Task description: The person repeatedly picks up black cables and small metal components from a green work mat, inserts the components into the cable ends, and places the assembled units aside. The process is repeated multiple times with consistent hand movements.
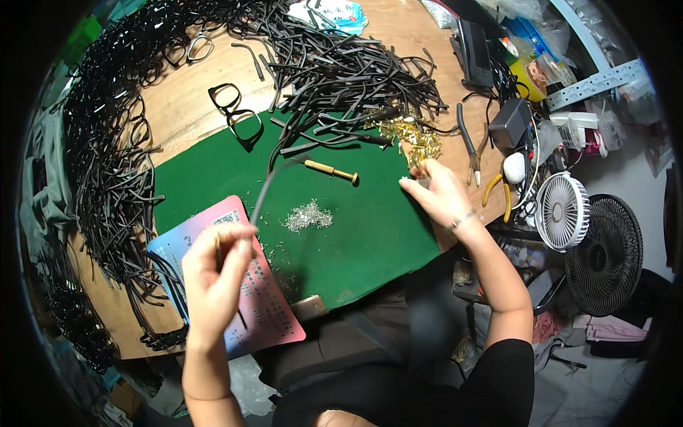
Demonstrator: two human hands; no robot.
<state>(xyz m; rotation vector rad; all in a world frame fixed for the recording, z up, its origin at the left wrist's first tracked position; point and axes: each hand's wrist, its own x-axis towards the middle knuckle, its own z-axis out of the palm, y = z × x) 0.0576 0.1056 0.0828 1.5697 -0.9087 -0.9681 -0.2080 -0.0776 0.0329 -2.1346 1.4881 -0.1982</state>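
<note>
The left hand (213,277), nearest the body, has thumb and fingers pinched on a dark eyeglass temple (267,191) that slants up and away from the grip. Beneath lies a printed card (274,309). A light, firm pinch should steady the temple. Right of that grip, the green mat (370,249) offers open room around silvery metal bits (310,215); lifting over them would avoid scattering. Farther right, the right hand (442,196) is beside gold-coloured fittings (420,139); I cannot tell whether its fingertips hold one. Heaped temples (341,78) crowd the far mat edge.
</note>
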